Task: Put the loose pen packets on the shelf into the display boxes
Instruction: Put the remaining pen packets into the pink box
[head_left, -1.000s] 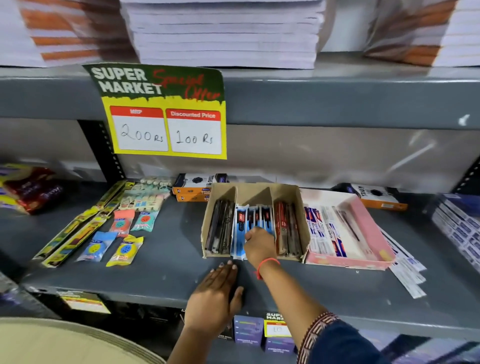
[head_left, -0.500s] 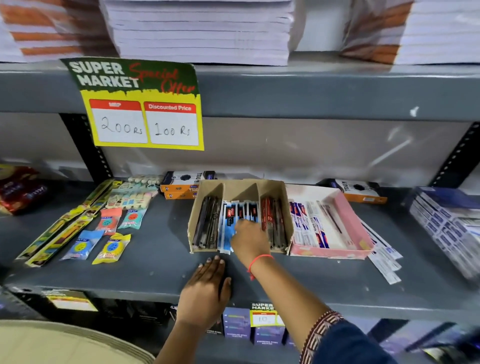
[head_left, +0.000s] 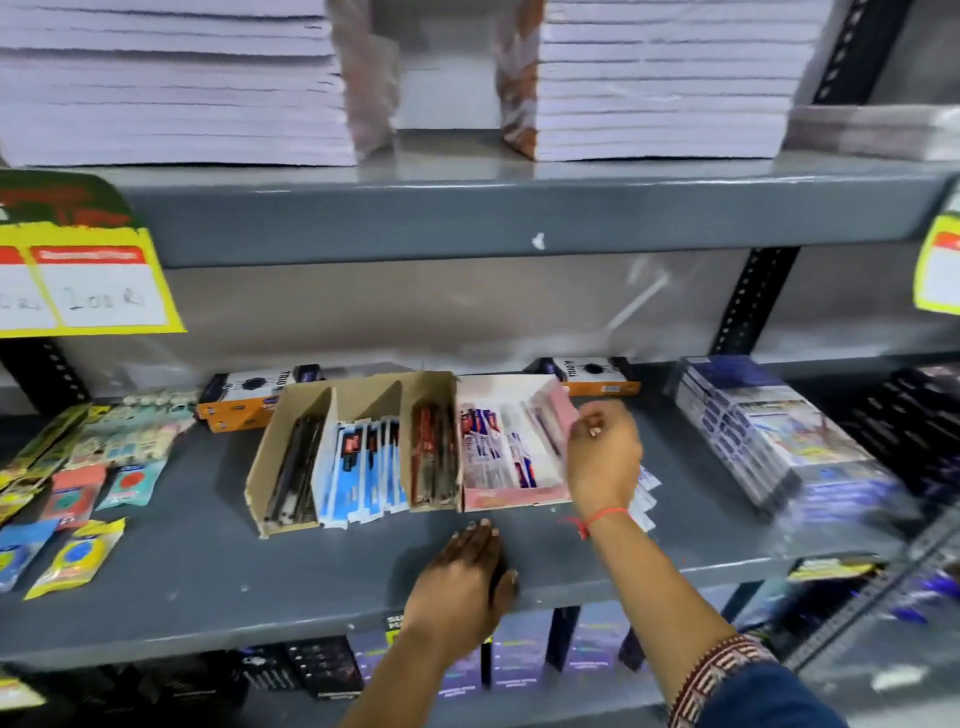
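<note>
While the left hand (head_left: 462, 566) is pressed flat, empty, for support, the pink box (head_left: 511, 500) wall is touched by the right hand (head_left: 602, 457); its grip cannot be told.

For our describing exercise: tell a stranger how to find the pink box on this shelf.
Start at the grey middle shelf, below the stacked paper. Near its centre stands a brown cardboard box with three slots of pens, and the pink box sits against that box's right side, with the right hand at its right wall. It is the only pink one, undivided, holding red, white and blue packets.
</note>
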